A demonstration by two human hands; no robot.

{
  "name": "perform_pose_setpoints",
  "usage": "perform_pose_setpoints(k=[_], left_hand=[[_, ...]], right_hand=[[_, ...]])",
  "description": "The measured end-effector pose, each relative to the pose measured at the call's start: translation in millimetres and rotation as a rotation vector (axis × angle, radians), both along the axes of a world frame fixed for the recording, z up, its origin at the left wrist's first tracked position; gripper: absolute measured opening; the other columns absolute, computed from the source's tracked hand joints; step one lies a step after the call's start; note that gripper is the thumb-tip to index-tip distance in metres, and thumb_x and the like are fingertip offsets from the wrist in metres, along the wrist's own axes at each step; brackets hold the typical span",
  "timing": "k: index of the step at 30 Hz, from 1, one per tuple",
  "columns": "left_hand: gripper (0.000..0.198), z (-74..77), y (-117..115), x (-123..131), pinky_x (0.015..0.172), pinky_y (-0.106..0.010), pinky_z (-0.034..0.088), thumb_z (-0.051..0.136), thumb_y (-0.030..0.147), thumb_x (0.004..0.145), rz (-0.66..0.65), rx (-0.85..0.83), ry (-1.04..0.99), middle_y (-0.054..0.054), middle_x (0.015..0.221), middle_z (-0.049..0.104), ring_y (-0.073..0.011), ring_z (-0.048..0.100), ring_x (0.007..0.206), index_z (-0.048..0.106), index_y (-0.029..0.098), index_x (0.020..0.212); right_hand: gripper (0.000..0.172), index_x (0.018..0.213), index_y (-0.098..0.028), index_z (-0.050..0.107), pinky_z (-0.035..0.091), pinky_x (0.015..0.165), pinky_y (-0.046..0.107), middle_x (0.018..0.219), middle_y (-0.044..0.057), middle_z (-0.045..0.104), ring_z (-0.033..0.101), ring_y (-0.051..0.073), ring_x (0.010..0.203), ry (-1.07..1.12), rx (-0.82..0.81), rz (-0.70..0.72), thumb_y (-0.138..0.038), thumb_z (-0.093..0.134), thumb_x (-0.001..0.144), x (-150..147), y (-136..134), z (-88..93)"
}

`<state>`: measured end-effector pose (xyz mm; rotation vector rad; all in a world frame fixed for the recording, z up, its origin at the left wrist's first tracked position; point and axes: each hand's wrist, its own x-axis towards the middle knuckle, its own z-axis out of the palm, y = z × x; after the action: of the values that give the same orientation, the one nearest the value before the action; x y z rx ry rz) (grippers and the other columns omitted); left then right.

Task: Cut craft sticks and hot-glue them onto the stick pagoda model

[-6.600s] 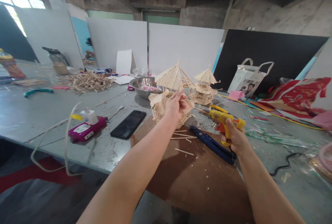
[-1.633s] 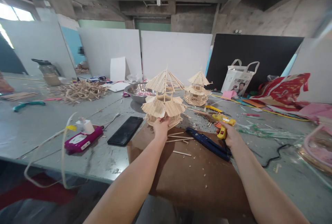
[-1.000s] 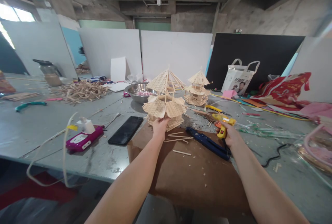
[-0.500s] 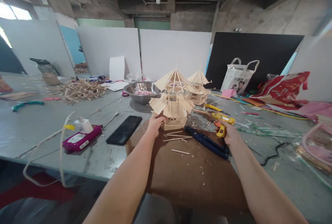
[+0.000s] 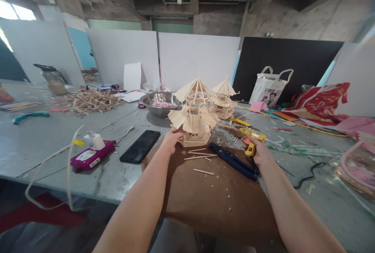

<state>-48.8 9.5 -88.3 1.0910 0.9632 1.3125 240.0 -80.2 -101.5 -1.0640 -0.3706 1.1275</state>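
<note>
A two-tiered pagoda model of wooden sticks [image 5: 195,114] stands upright on the far edge of a brown board [image 5: 216,194]. My left hand [image 5: 170,139] grips its lower left eave and base. My right hand [image 5: 258,152] is closed round the handle of a yellow glue gun [image 5: 251,139], which rests low at the board's right corner. A smaller stick pagoda [image 5: 224,97] stands just behind the large one.
Blue pliers [image 5: 236,161] and loose sticks [image 5: 203,171] lie on the board. A black phone [image 5: 140,145], a pink power strip [image 5: 91,154] with cables, a steel bowl [image 5: 159,103], a stick pile [image 5: 91,101], a paper bag [image 5: 271,86] and red wrapping [image 5: 322,104] crowd the grey table [image 5: 41,139].
The pagoda was tilted in the air in my left hand; it has come down upright onto the board. The glue gun has sunk lower and stayed by the board's corner.
</note>
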Motion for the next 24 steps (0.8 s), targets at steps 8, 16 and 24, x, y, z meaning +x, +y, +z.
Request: perform_pose_setpoints(k=[8, 16, 24], left_hand=[[0.016, 2.7, 1.8, -12.8, 0.047, -0.021, 0.036, 0.058, 0.012, 0.045, -0.142, -0.048, -0.052, 0.001, 0.054, 0.057, -0.0103, 0.051, 0.048, 0.057, 0.014, 0.060], [0.016, 4.6, 4.9, -15.4, 0.045, -0.021, 0.037, 0.056, 0.009, 0.044, -0.091, -0.159, -0.100, 0.001, 0.059, 0.057, -0.0130, 0.055, 0.054, 0.050, 0.014, 0.058], [0.020, 4.2, 5.2, -8.4, 0.042, -0.021, 0.036, 0.051, 0.005, 0.043, -0.001, -0.189, -0.132, 0.001, 0.058, 0.054, -0.0119, 0.053, 0.049, 0.048, 0.015, 0.060]], right_hand=[[0.002, 0.070, -0.015, 0.052, 0.040, 0.032, 0.019, 0.049, -0.002, 0.057, 0.046, 0.007, 0.032, 0.000, -0.001, 0.003, -0.016, 0.051, 0.068, -0.6, 0.7, -2.0], [0.004, 0.069, -0.016, 0.052, 0.040, 0.032, 0.020, 0.049, -0.003, 0.056, 0.046, 0.007, 0.032, -0.014, -0.015, 0.012, -0.018, 0.053, 0.067, -1.1, 0.3, -1.2], [0.003, 0.068, -0.016, 0.052, 0.041, 0.032, 0.020, 0.047, -0.003, 0.055, 0.047, 0.008, 0.032, -0.012, -0.015, 0.032, -0.019, 0.053, 0.067, -0.5, 0.1, -1.7]])
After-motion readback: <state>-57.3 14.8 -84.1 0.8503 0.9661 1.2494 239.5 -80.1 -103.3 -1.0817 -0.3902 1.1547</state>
